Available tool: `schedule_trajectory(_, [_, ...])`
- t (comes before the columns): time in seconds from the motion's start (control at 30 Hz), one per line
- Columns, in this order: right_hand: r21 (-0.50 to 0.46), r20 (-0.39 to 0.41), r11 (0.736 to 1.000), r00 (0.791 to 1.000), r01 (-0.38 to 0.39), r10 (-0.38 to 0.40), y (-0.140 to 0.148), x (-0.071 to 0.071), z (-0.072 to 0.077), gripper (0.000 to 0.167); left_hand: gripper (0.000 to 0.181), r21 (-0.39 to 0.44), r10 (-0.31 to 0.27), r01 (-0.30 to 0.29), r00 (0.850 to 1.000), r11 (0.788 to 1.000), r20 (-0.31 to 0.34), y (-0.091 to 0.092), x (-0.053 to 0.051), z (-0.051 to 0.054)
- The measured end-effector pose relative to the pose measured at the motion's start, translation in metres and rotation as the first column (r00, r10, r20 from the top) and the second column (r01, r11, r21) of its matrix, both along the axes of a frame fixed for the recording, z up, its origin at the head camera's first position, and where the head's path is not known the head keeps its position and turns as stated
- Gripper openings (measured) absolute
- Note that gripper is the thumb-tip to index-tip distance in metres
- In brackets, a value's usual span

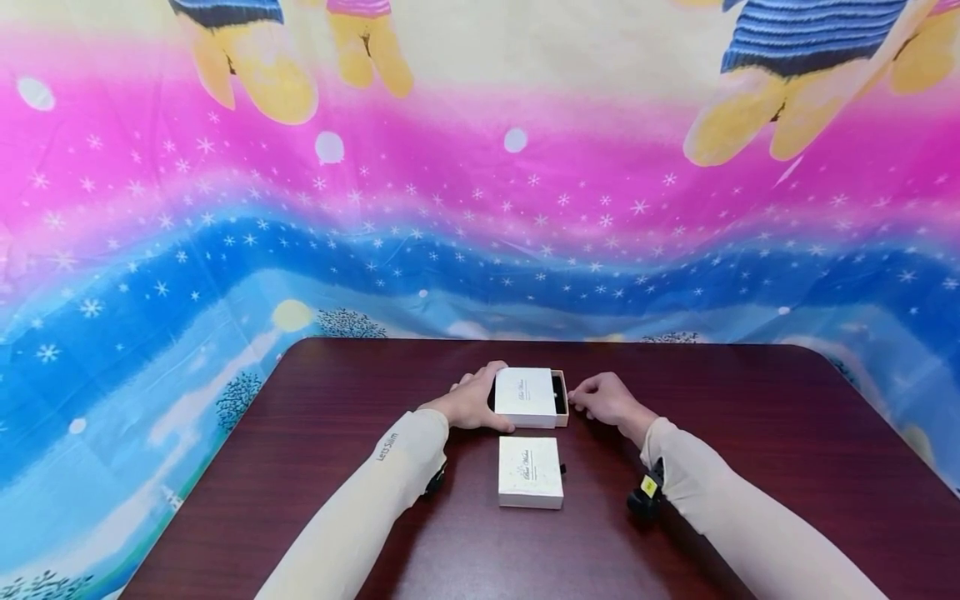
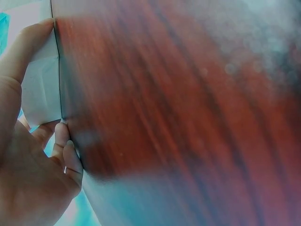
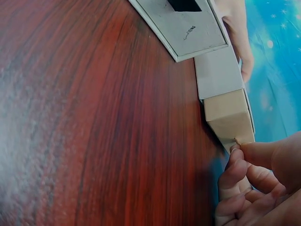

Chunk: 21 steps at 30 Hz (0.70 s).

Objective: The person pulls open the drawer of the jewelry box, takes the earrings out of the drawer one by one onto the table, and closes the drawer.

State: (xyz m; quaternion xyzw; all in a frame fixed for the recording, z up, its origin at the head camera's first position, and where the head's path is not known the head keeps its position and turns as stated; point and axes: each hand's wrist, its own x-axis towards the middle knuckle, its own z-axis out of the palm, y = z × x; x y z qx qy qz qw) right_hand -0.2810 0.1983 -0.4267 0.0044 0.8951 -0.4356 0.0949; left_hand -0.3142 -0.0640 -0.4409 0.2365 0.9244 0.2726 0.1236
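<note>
A white drawer box with printed lettering lies at the far middle of the table, its drawer pulled a little out on the right. Dark lining shows inside the opening. My left hand grips the sleeve from the left, thumb on the near side and fingers at the far side. At the drawer's outer end, my right hand pinches a small pull tab between thumb and forefinger; the fingertips mostly cover it. The right wrist view shows the drawer's tan side beyond the sleeve.
Nearer to me lies a second white box, closed, with a black tab on its right side. The dark wooden table ends at a colourful printed cloth hanging behind it.
</note>
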Motion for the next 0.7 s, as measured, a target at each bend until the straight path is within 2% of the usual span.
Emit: schedule_trajectory(0.7, [0.001,-0.017,1.000,1.000,-0.012,0.012,0.0051,0.0007,0.0008,0.021,0.104,0.010,0.000,0.000,1.000,1.000,0.015,-0.0001,0.0021,0.0030])
